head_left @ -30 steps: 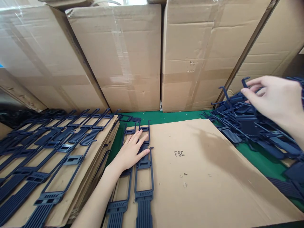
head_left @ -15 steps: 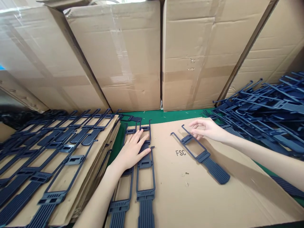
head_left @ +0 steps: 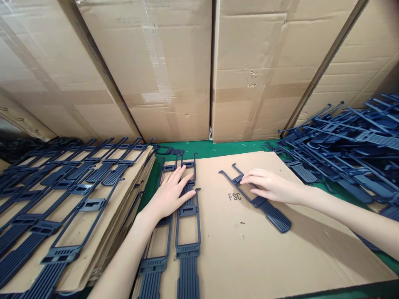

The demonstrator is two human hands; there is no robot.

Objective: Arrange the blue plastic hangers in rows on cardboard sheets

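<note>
My left hand lies flat, fingers spread, on two dark blue plastic frame parts that sit side by side at the left edge of a cardboard sheet marked FSC. My right hand rests with fingers stretched out on a third dark blue frame part, which lies slanted on the sheet just right of the FSC mark. Neither hand grips anything.
A stack of cardboard sheets covered with rows of the same blue parts stands at the left. A loose heap of blue parts fills the right. Tall cardboard boxes wall off the back. Green table surface shows between them.
My right hand came from the heap at the right with one blue part, laid it on the cardboard sheet, and now presses it flat, shifted slightly left. My left hand stayed put.
</note>
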